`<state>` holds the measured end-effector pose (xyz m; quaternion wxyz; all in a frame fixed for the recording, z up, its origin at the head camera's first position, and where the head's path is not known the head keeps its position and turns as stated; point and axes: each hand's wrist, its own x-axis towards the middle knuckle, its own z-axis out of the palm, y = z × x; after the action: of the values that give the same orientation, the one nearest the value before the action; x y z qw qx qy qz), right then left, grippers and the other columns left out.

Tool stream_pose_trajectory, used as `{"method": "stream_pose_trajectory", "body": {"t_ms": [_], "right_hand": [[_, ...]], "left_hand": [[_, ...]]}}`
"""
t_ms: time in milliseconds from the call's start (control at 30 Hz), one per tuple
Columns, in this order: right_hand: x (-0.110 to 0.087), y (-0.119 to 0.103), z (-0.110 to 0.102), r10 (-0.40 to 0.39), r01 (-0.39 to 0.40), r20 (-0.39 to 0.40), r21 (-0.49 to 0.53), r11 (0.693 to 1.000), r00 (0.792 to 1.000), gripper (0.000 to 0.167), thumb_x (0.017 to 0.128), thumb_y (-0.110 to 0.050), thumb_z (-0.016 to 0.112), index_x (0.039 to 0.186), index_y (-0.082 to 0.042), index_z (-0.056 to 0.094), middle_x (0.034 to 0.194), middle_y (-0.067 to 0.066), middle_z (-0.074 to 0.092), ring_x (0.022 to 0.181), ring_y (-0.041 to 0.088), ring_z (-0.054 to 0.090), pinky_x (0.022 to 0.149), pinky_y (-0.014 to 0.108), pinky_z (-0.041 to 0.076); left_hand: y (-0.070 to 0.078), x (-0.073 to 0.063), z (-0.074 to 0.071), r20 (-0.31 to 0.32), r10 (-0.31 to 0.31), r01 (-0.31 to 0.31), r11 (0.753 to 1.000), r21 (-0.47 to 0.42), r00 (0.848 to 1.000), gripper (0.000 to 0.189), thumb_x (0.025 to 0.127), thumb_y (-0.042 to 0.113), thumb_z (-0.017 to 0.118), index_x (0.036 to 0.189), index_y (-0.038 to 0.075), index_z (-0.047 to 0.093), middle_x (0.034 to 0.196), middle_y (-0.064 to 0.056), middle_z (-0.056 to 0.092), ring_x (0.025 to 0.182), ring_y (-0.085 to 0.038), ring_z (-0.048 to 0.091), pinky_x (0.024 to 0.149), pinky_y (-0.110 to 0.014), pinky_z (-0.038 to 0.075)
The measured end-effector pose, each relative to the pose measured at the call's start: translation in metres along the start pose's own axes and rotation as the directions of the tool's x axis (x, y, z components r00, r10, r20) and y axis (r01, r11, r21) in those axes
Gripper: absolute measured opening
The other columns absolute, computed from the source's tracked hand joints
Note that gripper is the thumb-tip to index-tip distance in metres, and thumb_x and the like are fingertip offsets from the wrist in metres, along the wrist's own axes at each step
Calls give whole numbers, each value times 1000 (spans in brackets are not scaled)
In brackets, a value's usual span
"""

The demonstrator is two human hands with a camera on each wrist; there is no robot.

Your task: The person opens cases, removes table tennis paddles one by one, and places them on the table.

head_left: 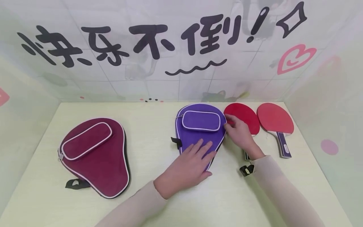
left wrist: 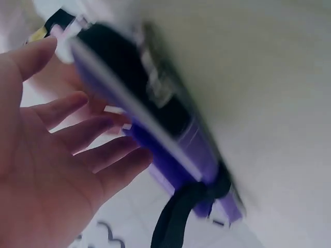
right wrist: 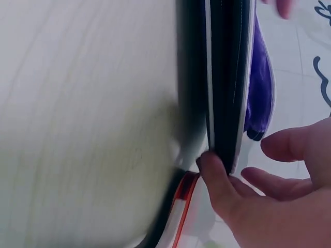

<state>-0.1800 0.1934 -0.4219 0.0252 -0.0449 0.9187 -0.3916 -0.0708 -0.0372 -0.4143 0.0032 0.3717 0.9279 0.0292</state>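
Note:
A purple table tennis paddle case [head_left: 188, 136] with white piping and a small front pocket lies at the middle back of the table, its wide end away from me. My left hand [head_left: 184, 168] lies over its narrow lower part, fingers spread and nearly straight. At the case's upper right edge is my right hand [head_left: 241, 134]. In the right wrist view one fingertip of the right hand [right wrist: 274, 199] touches the dark side band of the purple case [right wrist: 227, 77], the other fingers apart from it. A black strap [left wrist: 176, 206] hangs off the case.
To the right lie a red paddle [head_left: 244, 115], partly hidden behind my right hand, and a lighter red paddle [head_left: 275, 118] with a purple handle. A maroon paddle case [head_left: 105, 164] lies on the left. A printed wall [head_left: 158, 88] borders the table [head_left: 153, 151] at the back.

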Motion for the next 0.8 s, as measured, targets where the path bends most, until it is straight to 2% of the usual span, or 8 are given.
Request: {"method": "stream_pose_trajectory", "body": {"t_ms": [167,233,333,433,567,633,700,800], "right_hand": [[-1,-5,3,-21,22,-51,20,1000,998,46,101,-14,54,145,1,53,137,23,65,125,37,64,102,50,54],[0,-8,5,-36,38,-71,30,999,997,45,100,-13,54,143,1,55,138,22,63,126,36,63,104,50,53],[-2,-16,7,-67,72,-110,43,996,992,41,100,-11,55,139,2,58,136,20,63,122,36,65,103,49,54],[-4,-26,13,-129,138,-167,47,989,977,36,98,-6,57,133,4,62,129,21,65,113,36,67,98,49,57],[-3,-50,28,-256,268,-225,27,963,940,30,95,-1,58,123,4,67,115,21,68,100,33,68,86,44,58],[-2,-66,39,-321,333,-215,23,942,922,29,94,-1,59,121,3,69,110,21,69,94,31,68,81,41,57],[-2,-83,52,-369,377,-158,27,926,916,30,94,-1,58,122,2,68,110,19,69,93,28,67,80,38,56],[-1,-108,72,-418,418,-12,52,907,908,35,96,-3,54,129,1,64,117,18,68,95,25,66,84,36,56]], "left_hand": [[-27,-17,-19,-130,-48,44,998,-40,990,65,101,52,55,153,14,47,164,-12,39,153,-38,35,123,-49,34],[-42,-28,-29,-141,-124,111,989,-97,982,65,102,51,55,154,13,46,165,-12,37,155,-38,31,125,-51,31],[-63,-49,-47,-122,-275,247,947,-206,954,66,103,50,54,157,14,40,169,-9,29,157,-37,24,125,-55,29],[-82,-72,-65,-118,-413,368,886,-283,903,67,103,50,53,159,18,36,171,-5,26,158,-36,22,124,-60,28],[-107,-106,-84,-174,-531,449,818,-360,829,67,102,49,55,158,18,38,169,-8,30,157,-37,25,123,-62,25],[-119,-124,-90,-200,-585,479,780,-402,786,66,102,45,58,158,15,39,168,-11,31,155,-39,27,123,-63,24],[-130,-140,-95,-211,-650,526,732,-433,730,65,102,40,59,158,14,39,168,-12,32,154,-42,28,124,-64,21],[-139,-160,-100,-194,-757,622,631,-463,624,64,103,37,56,159,14,36,167,-15,33,152,-46,29,123,-66,21]]}}
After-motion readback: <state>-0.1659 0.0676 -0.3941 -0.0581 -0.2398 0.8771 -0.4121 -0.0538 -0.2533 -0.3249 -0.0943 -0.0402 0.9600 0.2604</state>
